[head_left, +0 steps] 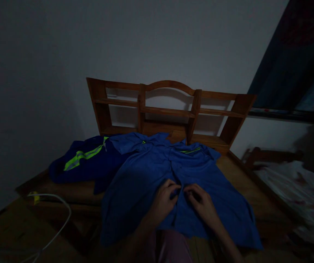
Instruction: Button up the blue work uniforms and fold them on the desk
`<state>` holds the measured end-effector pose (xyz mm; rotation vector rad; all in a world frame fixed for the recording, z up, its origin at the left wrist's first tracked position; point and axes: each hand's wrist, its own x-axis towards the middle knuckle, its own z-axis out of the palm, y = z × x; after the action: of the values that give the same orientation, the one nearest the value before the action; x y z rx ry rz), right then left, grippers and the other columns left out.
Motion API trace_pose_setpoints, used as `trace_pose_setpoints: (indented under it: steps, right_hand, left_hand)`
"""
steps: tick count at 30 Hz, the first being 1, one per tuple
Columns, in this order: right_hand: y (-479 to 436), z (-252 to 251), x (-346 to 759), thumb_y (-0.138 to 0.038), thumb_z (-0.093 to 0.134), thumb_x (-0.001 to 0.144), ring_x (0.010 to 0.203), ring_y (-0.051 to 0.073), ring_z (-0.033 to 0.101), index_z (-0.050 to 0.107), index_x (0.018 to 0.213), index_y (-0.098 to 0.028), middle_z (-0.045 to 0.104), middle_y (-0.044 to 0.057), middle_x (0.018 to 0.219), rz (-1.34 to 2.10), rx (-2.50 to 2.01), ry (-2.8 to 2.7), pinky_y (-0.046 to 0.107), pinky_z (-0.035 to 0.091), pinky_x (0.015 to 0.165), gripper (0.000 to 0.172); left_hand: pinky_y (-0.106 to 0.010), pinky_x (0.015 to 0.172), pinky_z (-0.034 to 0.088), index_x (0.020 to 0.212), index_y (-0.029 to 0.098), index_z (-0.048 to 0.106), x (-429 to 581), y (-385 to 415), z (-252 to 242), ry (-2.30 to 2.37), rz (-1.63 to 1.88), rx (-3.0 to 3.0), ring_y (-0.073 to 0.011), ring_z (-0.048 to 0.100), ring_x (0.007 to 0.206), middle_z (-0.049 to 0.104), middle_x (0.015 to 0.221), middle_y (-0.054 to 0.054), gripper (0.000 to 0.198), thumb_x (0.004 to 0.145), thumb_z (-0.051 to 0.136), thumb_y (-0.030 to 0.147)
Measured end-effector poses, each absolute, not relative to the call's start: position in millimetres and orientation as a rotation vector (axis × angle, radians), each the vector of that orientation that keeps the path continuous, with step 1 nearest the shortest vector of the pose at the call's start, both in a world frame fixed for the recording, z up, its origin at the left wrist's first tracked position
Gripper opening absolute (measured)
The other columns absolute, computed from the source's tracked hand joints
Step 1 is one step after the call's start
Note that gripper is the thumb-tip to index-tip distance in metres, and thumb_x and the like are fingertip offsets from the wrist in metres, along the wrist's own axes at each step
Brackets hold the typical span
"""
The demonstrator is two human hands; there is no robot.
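Observation:
A blue short-sleeved shirt (143,175) lies spread over the wooden desk, its front parting down the middle and its lower edge hanging over the near side. My left hand (166,197) pinches the left front edge around mid-length. Just across the opening, my right hand (198,199) has its fingers curled together on the other front edge. The fingertips of both hands almost meet at the parting. Dim light hides any buttons between them. A yellow-green trim (190,150) crosses the shirt's chest on the right.
A darker blue garment (85,164) with reflective strips lies left of the shirt. Behind stands a wooden shelf rack (168,111) against the wall. A white cable (64,204) loops off the desk (236,168) at left. White plastic sheeting (296,186) lies at right.

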<state>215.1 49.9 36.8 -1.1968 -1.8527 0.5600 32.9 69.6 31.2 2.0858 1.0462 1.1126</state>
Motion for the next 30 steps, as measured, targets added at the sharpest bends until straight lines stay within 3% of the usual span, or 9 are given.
trace_pose_setpoints:
  steps: [5,9,17,24,30]
  right_hand:
    - [54.6,36.5,221.5,-0.027,0.045,0.087,0.073,0.016,0.057,0.062,0.098,-0.021,0.060,0.004,0.086,0.616,-1.217,-1.753,0.027,0.044,0.067,0.021]
    - [52.6,37.6,222.0,-0.030,0.045,0.088,0.076,0.016,0.057,0.063,0.101,-0.021,0.060,0.005,0.088,0.619,-1.204,-1.731,0.027,0.044,0.069,0.024]
    - [54.2,35.4,221.5,-0.025,0.046,0.086,0.084,0.016,0.057,0.068,0.100,-0.022,0.061,0.005,0.095,0.631,-1.182,-1.804,0.027,0.045,0.073,0.026]
    - [49.0,40.6,219.5,-0.024,0.048,0.086,0.084,0.016,0.057,0.067,0.103,-0.024,0.061,0.005,0.096,0.631,-1.173,-1.832,0.028,0.045,0.075,0.025]
    - [48.0,41.9,219.0,-0.026,0.048,0.087,0.081,0.015,0.057,0.067,0.105,-0.024,0.061,0.005,0.096,0.652,-1.149,-1.870,0.027,0.045,0.074,0.026]
  left_hand:
    - [-0.029,0.088,0.045,0.118,0.027,0.057,44.6,73.1,30.0,1.034,1.176,2.032,-0.0157,0.053,0.095,0.049,0.116,-0.005,0.052,0.070,0.057,0.006]
    - [-0.031,0.091,0.044,0.119,0.028,0.056,50.2,70.2,30.7,1.050,1.188,2.034,-0.0181,0.052,0.104,0.049,0.119,-0.005,0.057,0.067,0.058,0.005]
    - [-0.025,0.069,0.046,0.098,0.019,0.061,47.0,85.5,16.1,1.319,1.152,1.893,-0.0119,0.056,0.069,0.062,0.087,-0.003,0.030,0.071,0.054,0.007]
    - [-0.021,0.062,0.042,0.076,0.016,0.063,45.5,91.7,29.6,1.282,0.935,1.883,-0.0121,0.059,0.066,0.065,0.074,-0.002,0.018,0.068,0.051,0.004]
    - [-0.022,0.063,0.044,0.075,0.016,0.061,42.9,90.0,28.3,1.295,0.965,1.851,-0.0124,0.061,0.068,0.066,0.073,-0.002,0.016,0.070,0.051,0.005]
